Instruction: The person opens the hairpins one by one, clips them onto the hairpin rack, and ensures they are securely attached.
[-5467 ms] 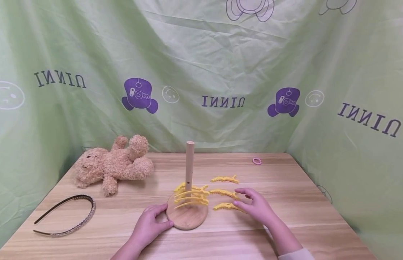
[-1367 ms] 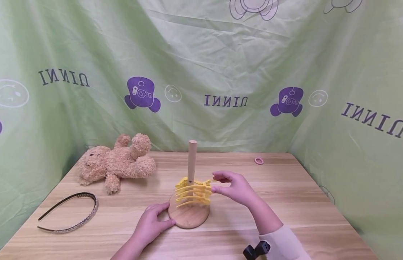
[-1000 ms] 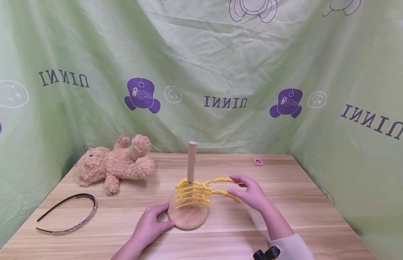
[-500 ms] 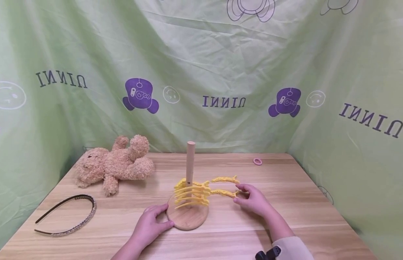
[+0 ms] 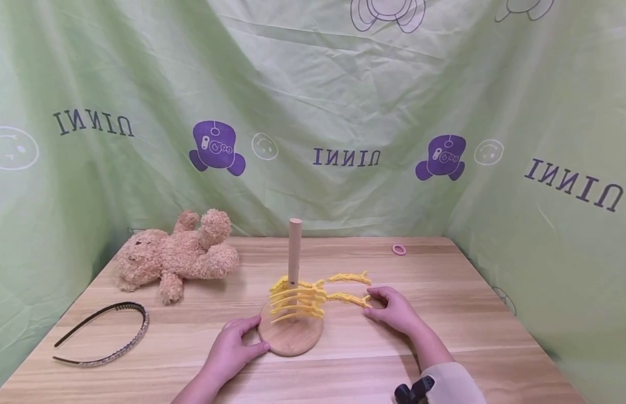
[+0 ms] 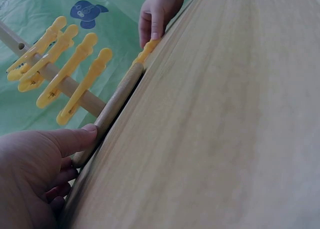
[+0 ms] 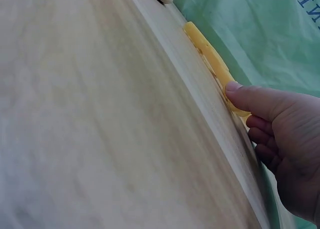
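A wooden stand, a round base (image 5: 292, 339) with an upright post (image 5: 295, 247), stands mid-table. Several yellow alligator hair clips (image 5: 297, 303) are clamped along the lower post, one above another; the left wrist view shows these clips (image 6: 82, 91) side-on. My left hand (image 5: 234, 345) grips the left edge of the base between thumb and fingers. To the right of the stand lie two loose hair clips. My right hand (image 5: 393, 311) pinches the handle end of the nearer clip (image 5: 345, 298), also seen as a yellow clip (image 7: 210, 54) under the thumb in the right wrist view. The farther clip (image 5: 349, 278) lies just behind.
A plush bear (image 5: 176, 255) lies on its back at the far left. In front of it rests a dark headband (image 5: 136, 336) with a glittery side. A small pink ring (image 5: 399, 249) is near the back edge. Green printed cloth (image 5: 343, 101) encloses the table.
One loose hair clip has gone from the table onto the post. My right hand has moved from the post back to the right, onto the nearer loose clip. The left hand stays on the base.
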The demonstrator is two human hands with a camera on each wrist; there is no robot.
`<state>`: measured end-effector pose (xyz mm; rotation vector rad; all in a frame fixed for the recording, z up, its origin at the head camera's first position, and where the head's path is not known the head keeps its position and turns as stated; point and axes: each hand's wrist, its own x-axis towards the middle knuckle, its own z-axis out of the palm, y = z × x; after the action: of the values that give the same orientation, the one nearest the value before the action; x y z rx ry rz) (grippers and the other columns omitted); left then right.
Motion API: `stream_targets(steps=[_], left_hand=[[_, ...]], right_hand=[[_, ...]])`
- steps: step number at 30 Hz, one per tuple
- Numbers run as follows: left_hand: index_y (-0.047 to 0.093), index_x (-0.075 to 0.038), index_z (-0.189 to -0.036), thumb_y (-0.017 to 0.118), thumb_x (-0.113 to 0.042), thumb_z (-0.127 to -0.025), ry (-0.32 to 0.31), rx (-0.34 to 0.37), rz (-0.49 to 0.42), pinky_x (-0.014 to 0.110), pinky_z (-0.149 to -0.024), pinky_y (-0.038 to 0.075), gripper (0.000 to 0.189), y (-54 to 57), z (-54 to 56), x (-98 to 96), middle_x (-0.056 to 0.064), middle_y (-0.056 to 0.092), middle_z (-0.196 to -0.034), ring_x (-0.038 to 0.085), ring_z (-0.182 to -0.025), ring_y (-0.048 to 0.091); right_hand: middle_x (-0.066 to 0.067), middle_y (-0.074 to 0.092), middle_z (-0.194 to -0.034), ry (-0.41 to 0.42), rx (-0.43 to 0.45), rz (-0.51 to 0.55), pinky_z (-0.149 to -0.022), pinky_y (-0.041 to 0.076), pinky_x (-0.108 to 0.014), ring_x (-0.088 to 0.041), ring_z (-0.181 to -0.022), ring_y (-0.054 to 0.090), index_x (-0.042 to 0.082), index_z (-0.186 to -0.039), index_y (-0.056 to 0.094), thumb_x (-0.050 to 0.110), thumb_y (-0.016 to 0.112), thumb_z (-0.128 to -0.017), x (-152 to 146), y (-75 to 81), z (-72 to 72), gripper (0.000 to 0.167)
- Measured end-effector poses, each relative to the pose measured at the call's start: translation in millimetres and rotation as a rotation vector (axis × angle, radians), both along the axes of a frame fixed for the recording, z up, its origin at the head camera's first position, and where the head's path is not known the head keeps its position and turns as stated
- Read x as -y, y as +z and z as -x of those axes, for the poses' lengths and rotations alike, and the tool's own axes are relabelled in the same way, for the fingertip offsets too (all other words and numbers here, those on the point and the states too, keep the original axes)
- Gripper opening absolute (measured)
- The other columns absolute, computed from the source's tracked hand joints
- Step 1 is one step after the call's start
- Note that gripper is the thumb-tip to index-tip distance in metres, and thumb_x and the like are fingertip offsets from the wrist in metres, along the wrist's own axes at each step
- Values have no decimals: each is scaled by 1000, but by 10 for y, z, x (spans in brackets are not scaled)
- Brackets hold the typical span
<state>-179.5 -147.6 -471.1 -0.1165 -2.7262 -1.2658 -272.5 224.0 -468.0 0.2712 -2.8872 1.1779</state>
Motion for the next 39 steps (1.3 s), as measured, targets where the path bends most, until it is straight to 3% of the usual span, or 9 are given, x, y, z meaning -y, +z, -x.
stream_targets(steps=[10,17,24,32,39], left_hand=[[67,-1,-122,87,-27,-70,0,-9,7,51,-105,43,62,2,14,-6,12,69,-122,32,-119,58],[66,0,-122,87,-27,-70,-2,-12,3,51,-106,43,62,10,24,-6,12,69,-122,32,-119,57],[66,0,-122,87,-27,-70,0,-3,-7,51,-106,43,62,4,18,-7,12,68,-123,31,-120,57],[66,0,-122,87,-27,-71,-1,7,-7,51,-105,43,61,12,12,-4,13,68,-122,32,-120,57],[66,1,-122,86,-25,-71,3,12,-9,52,-105,43,60,-2,10,-2,13,68,-122,33,-119,57]], right_hand=[[-9,66,-120,2,-32,-25,-106,44,-51,-30,-118,59,8,-116,68,23,80,-80,0,-21,31,41],[-14,67,-123,-28,-2,29,-107,42,-54,-34,-121,58,7,-121,67,26,79,-82,-9,7,30,44],[-12,71,-112,-90,22,118,-95,54,-41,-24,-104,66,3,-121,65,23,77,-84,16,70,1,44],[-20,70,-111,-70,-20,295,-79,55,-17,-19,-98,67,-4,-122,63,17,74,-87,114,449,-114,43],[-17,73,-108,5,-100,269,-75,55,-18,-16,-96,66,0,-121,67,19,75,-86,241,880,-211,40]])
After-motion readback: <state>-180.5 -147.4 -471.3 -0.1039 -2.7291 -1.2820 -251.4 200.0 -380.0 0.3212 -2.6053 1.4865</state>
